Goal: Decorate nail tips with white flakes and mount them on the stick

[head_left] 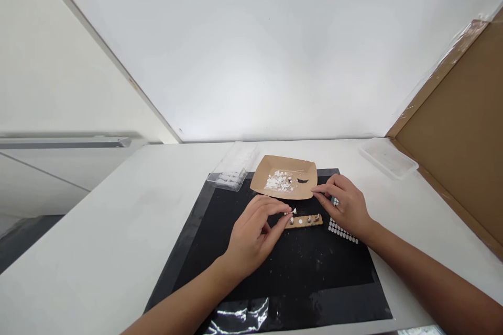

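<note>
My left hand (pixel 255 233) pinches a small white piece (pixel 293 211) between thumb and forefinger, right above the left end of a narrow brown strip (pixel 305 220). The strip lies on a black mat (pixel 275 267) and carries several small round studs. My right hand (pixel 346 204) rests just beyond the strip's right end, fingers curled and pinched together near the rim of a brown paper tray (pixel 285 176); what they hold, if anything, is hidden. A sheet of white round dots (pixel 342 231) lies partly under the right hand.
The brown paper tray holds a heap of white bits and one dark piece. A clear plastic box (pixel 232 167) stands at the mat's back left, a clear lid (pixel 388 157) at the back right. A large cardboard panel (pixel 459 131) leans along the right. White table (pixel 118 230) all round.
</note>
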`<control>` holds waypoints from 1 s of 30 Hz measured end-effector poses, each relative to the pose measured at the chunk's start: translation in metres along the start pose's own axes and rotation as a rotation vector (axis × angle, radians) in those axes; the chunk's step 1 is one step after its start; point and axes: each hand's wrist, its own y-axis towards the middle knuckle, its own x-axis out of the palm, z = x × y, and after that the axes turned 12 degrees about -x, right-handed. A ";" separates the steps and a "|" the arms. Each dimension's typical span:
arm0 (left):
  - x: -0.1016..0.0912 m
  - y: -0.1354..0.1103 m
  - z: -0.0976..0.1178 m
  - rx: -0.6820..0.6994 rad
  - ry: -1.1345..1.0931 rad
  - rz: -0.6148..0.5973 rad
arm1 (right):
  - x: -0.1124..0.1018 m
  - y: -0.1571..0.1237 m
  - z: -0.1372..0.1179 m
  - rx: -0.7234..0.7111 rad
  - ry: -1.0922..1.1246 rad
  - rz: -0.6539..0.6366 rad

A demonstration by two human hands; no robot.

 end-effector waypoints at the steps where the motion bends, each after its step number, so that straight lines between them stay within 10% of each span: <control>1: 0.000 -0.001 0.000 -0.033 0.008 0.016 | 0.002 0.000 0.002 0.018 -0.012 0.020; 22: 0.003 -0.002 -0.005 -0.148 -0.013 -0.075 | 0.005 0.011 0.000 0.158 0.003 0.134; 30: 0.003 -0.004 -0.006 -0.216 -0.068 -0.106 | -0.004 0.008 -0.002 -0.040 0.132 0.105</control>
